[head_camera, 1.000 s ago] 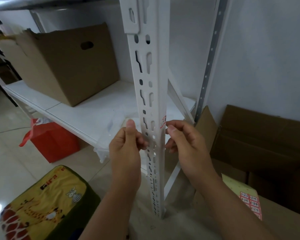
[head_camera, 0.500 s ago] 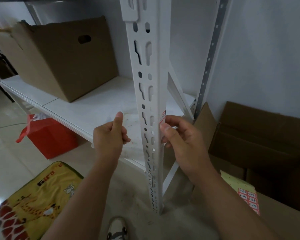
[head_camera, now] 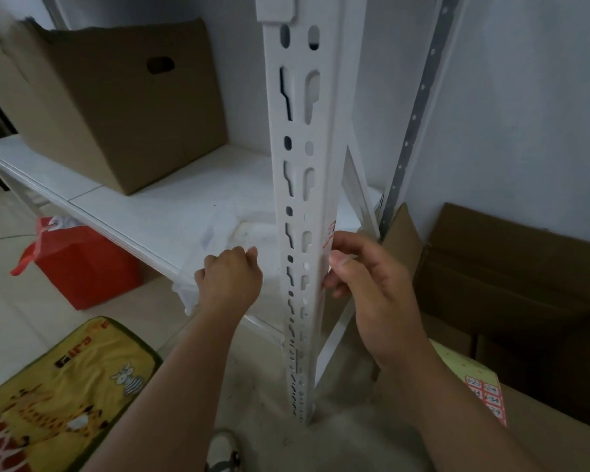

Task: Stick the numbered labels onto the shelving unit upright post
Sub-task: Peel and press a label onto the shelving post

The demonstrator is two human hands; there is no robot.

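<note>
Readable text: red print on the label [head_camera: 328, 236] stuck to the white upright post [head_camera: 326, 165], too blurred to read the number. Sheet of numbered labels [head_camera: 484, 396], red-framed cells with handwritten digits, not legible, lies below and right of the right hand on a low cardboard surface. Yellow cushion [head_camera: 58, 400] down-left of the left hand has giraffe and zebra graphics plus red lettering, unreadable.

Right hand [head_camera: 372, 284]: fingers curled, thumb tip and fingertips against the post's right edge, just under the stuck label, thumb touching or nearly touching the label's lower end. Cannot tell if it pinches the post or only presses on it.

Left hand [head_camera: 230, 277]: loose fist, fingers curled in, holding nothing visible, just left of the post and not touching it, in front of the white shelf [head_camera: 116, 206] edge.

Behind the left hand: crumpled clear plastic [head_camera: 218, 226] on the shelf. Up-left: brown cardboard box [head_camera: 116, 107] with a handle cutout. Red bag [head_camera: 82, 267] on the floor left of the left hand. Open cardboard box [head_camera: 525, 277] right of the right hand, against the wall.
</note>
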